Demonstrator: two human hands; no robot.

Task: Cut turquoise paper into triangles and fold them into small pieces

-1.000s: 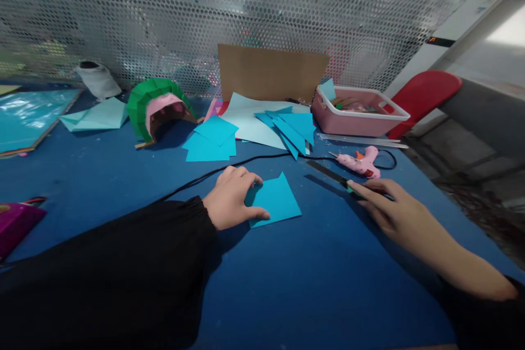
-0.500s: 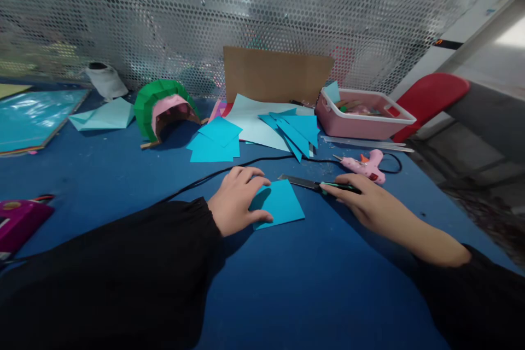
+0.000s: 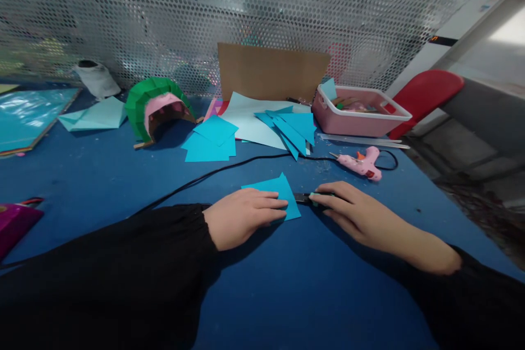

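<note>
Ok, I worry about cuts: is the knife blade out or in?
Out: dark blade shows between right hand and blue paper; its tip is hidden.

"What does the blue paper (image 3: 275,184) look like?"

"It's bright blue, a bit like a square, with a pointy corner on its far side. It lies on the desk (image 3: 262,284)."

"Can you see all of it?"

"Only the far part and the right part. The left hand (image 3: 241,216) lies on top and hides the rest."

"Where's the knife (image 3: 302,198)?"

"Right of the blue paper, low down and pointing at it. The right hand (image 3: 361,213) holds it."

"What's it like?"

"The blade is dark and the handle has green bits. Fingers cover most of the handle."

"And the tip?"

"The blade goes out of sight at the blue paper's right edge. I can't tell if it's under the paper or inside a fold."
</note>
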